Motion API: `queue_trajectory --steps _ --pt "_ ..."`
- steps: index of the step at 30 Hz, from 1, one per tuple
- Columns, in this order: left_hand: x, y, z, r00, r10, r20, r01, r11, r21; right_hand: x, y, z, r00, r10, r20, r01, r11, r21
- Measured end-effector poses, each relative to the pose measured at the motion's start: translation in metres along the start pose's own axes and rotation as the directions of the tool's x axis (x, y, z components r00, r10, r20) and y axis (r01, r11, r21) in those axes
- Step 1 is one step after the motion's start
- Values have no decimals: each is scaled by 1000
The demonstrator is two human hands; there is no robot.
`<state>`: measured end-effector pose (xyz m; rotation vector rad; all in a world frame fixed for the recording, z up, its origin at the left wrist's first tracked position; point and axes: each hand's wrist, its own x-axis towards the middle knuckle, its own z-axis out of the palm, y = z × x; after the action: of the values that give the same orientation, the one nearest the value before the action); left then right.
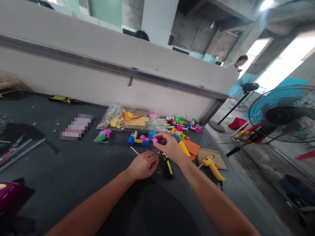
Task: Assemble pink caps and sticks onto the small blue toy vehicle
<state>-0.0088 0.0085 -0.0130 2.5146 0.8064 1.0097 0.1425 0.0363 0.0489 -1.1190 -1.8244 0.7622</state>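
This is a concrete workshop, and a long painted wall (94,79) runs behind a counter with a dark top (65,194). Another person (235,62) stands far beyond the wall, and a standing fan (283,114) is on the floor at the right side. On the counter, the colourful pieces lie together in one group, perhaps so both hands can reach them easily. There is a transparent plastic bag (124,118) with yellow card inside, and a yellow hot glue gun (211,166) rests on a piece of cardboard (208,155). A screwdriver with a yellow and black handle (167,164) lies just beside the hands, and a small blue and yellow toy car (137,140) stands in front of them. The right hand (168,146) is narrow: its thumb and fingers pinch a small magenta disc (154,140), a hold that suits so small a piece. The left hand (142,165) curls low over the counter, touching or near a thin wooden stick (134,150); I cannot tell if it holds this stick.
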Motion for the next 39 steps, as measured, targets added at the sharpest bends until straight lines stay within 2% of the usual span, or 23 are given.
queue_trajectory --steps 3,5,7,9,10,11,13,14,15,17,19,21,23,27,32,39 --pt "4 5 -4 989 117 94 -130 981 146 -12 1 -5 1000 4 -19 -6 991 -134" --pt "6 8 -13 985 89 146 -118 972 202 -18 4 -7 1000 5 -29 -10 984 -180" --pt "6 11 -28 990 -20 137 -13 972 235 -20 4 -7 999 8 -33 -14 985 -170" --pt "3 12 -43 975 -222 18 214 957 193 -22 2 -3 1000 10 -22 -13 993 -121" --pt "1 11 -51 938 -341 -61 346 931 119 -23 -1 0 1000 10 -11 -11 995 -97" --pt "-2 11 -57 876 -467 -123 472 882 7 -23 -4 4 1000 8 5 -7 997 -80" --pt "-10 10 -65 718 -681 -141 634 725 -269 -25 -10 15 999 -10 35 12 997 -78" --pt "-14 10 -66 649 -755 -94 665 623 -412 -26 -12 20 999 -28 44 32 995 -90" --pt "-18 10 -67 598 -801 -20 667 511 -543 -27 -13 26 997 -52 49 57 993 -106" --pt "-25 11 -64 542 -828 143 619 279 -734 -30 -12 36 993 -104 52 111 983 -145" --pt "-31 12 -60 510 -823 250 562 99 -821 -34 -7 44 988 -143 53 150 973 -176" --pt "-34 11 -54 490 -824 285 522 15 -853 -38 -1 50 987 -155 46 161 968 -190" --pt "-34 9 -48 496 -819 288 494 -7 -869 -40 4 53 989 -145 18 146 971 -189" --pt "-33 5 -37 523 -815 250 453 17 -891 -41 8 57 987 -160 -28 151 967 -203" --pt "-32 6 -32 515 -828 221 410 11 -912 -39 13 57 966 -256 -41 243 948 -207" --pt "-30 6 -31 515 -828 221 403 6 -915 -41 19 57 970 -243 -21 233 950 -207"
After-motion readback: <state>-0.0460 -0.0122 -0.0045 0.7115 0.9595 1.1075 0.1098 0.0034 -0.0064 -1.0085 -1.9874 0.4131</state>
